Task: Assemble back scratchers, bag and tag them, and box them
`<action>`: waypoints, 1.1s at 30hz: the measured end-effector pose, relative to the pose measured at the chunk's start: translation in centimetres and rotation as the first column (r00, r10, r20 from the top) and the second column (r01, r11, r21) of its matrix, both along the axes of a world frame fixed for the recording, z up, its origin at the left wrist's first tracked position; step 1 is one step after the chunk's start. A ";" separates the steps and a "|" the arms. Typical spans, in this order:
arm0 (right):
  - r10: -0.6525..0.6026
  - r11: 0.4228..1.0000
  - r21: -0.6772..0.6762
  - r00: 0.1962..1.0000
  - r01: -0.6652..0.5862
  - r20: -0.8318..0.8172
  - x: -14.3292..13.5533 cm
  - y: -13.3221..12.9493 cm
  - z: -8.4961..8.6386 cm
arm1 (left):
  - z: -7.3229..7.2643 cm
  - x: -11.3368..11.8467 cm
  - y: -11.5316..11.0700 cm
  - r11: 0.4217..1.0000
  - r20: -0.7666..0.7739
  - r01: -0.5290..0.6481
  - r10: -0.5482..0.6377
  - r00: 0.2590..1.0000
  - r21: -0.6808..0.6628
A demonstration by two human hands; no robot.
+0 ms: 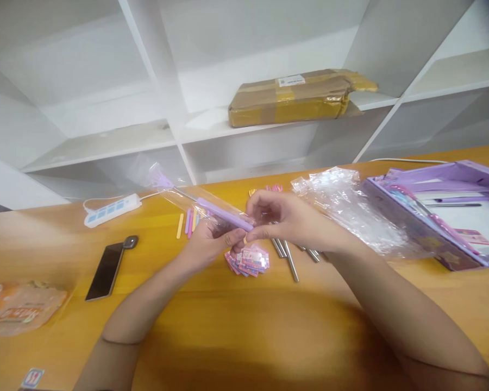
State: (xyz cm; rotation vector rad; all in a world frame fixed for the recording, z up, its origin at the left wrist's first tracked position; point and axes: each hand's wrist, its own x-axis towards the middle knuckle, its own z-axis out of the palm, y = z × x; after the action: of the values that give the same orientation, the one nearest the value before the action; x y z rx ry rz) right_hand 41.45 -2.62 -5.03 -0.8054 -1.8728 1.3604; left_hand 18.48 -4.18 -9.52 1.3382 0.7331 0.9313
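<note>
Left fingers and right fingers clamp the long purple stick, sleeved in clear plastic; gentle pinching probably avoids creases.

The left hand, right hand and forearms were bare. Thin dark lines crossed both arms, at about seven and four o'clock; whether bands or creases was unclear.
</note>
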 end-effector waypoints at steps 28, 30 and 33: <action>-0.067 0.479 0.875 0.991 -0.067 0.113 0.5 0.0 -0.5 | 1.7 -0.1 0.6 0.978 0.091 -0.097 0.115 0.989 -0.187; -0.007 0.533 0.839 0.991 -0.107 0.131 0.5 0.1 -0.4 | 1.5 -0.1 0.8 0.972 0.091 -0.147 0.166 0.982 -0.186; 0.056 0.622 0.770 0.989 -0.142 0.137 0.6 0.2 -0.5 | 1.4 -0.1 1.1 0.962 0.123 -0.184 0.211 0.970 -0.203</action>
State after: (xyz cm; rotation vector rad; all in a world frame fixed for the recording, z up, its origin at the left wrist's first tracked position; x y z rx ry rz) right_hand 42.05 -2.47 -5.49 -0.3039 -2.3199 0.4166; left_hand 18.38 -3.10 -8.14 1.0319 0.8334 1.0764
